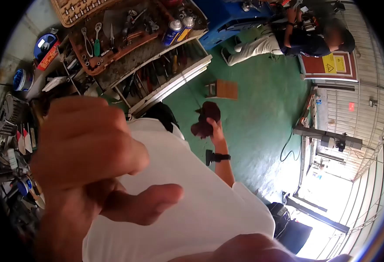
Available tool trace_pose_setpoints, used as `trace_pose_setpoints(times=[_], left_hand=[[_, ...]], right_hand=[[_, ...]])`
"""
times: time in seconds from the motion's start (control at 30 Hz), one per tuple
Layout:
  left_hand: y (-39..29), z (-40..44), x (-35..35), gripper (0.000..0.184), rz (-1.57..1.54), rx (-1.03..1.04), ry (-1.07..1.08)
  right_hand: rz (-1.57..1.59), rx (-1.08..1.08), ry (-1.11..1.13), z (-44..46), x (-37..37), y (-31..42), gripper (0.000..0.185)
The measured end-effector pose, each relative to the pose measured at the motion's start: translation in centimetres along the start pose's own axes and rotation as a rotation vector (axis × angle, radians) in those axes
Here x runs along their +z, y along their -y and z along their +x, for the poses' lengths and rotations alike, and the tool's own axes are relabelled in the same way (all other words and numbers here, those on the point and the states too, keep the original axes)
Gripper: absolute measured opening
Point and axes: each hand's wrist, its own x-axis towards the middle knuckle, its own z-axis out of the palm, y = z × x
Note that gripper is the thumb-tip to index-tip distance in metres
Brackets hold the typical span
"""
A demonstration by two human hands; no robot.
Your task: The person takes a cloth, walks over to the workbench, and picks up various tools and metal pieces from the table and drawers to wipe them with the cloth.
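Note:
My left hand (91,148) looms large at the left, close to the camera. Its fingers are curled in and the thumb stands away from them; I see nothing held there. Farther off, over the green floor, my right hand (215,131), with a black band on the wrist, grips a dark maroon bundle of cloth (209,114). The thumb lies across the cloth; its exact kind cannot be made out. Between my two arms spreads my white shirt (174,187).
A workbench (117,74) at upper left carries a tool tray, a ratchet wrench (97,38) and spray cans (173,32); its drawer (157,72) is full of tools. A small wooden stool (224,89) stands on the floor. Another person (296,41) is beside a blue cabinet (227,19).

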Motion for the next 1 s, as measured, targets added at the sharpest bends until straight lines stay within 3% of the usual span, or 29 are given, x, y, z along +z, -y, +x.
trace_pose_setpoints(times=[0.1, 0.17, 0.3, 0.4, 0.43, 0.5, 0.53, 0.63, 0.67, 0.7, 0.73, 0.83, 0.9, 0.93, 1.0], left_hand=[[-0.3, -0.5, -0.8, 0.034, 0.133, 0.033, 0.017], [-1.3, -0.1, -0.9, 0.034, 0.166, 0.001, 0.053], [-1.4, -0.5, -0.9, 0.033, 0.137, -0.028, 0.122], [0.6, -3.7, 0.1, 0.030, 0.117, 0.319, -0.026], [0.5, -4.7, 0.5, 0.030, 0.098, 0.301, -0.239], [1.2, -4.8, 3.1, 0.027, -0.117, 0.480, -0.690], [2.1, -5.2, 4.2, 0.020, -0.056, 0.481, -0.706], [5.8, -6.8, 7.3, 0.010, 0.344, 0.206, -0.265], [7.8, -6.2, 8.7, 0.016, 0.290, 0.059, -0.116], [10.0, -5.1, 10.3, 0.022, -0.058, -0.134, -0.021], [13.4, -5.3, 12.8, 0.028, -0.015, -0.371, 0.061], [22.6, -7.2, 19.5, 0.041, 0.044, -0.466, 0.207], [26.3, -9.0, 23.4, 0.058, -0.113, -0.398, 0.196], [28.1, -9.6, 25.2, 0.058, -0.114, -0.406, 0.195], [30.9, -10.1, 28.0, 0.076, -0.241, -0.413, 0.082]], right_hand=[[0.061, 0.048, -0.114, 2.1, 0.2, -1.6, 0.063], [0.012, -0.089, -0.188, 3.6, 0.9, -2.1, 0.060], [-0.027, -0.148, -0.206, 7.2, 1.9, -3.4, 0.059], [-0.129, -0.219, -0.270, 9.3, 2.5, -4.7, 0.060], [-0.112, -0.217, -0.286, 9.4, 3.4, -4.8, 0.060], [-0.076, -0.305, -0.261, 10.5, 4.5, -4.6, 0.062], [-0.111, -0.325, -0.239, 11.3, 4.5, -4.8, 0.066], [0.030, -0.232, -0.130, 13.1, 5.7, -4.9, 0.070], [0.046, -0.189, -0.111, 12.8, 7.0, -4.1, 0.076], [0.045, -0.173, -0.099, 13.6, 7.3, -4.4, 0.076], [0.021, -0.151, -0.148, 15.1, 7.8, -4.7, 0.078], [0.053, -0.119, -0.196, 16.8, 11.0, -5.6, 0.076], [0.081, -0.102, -0.234, 16.8, 12.8, -5.1, 0.088], [0.015, -0.104, -0.249, 17.1, 13.4, -5.2, 0.085], [-0.055, -0.108, -0.199, 17.7, 14.3, -5.8, 0.083]])
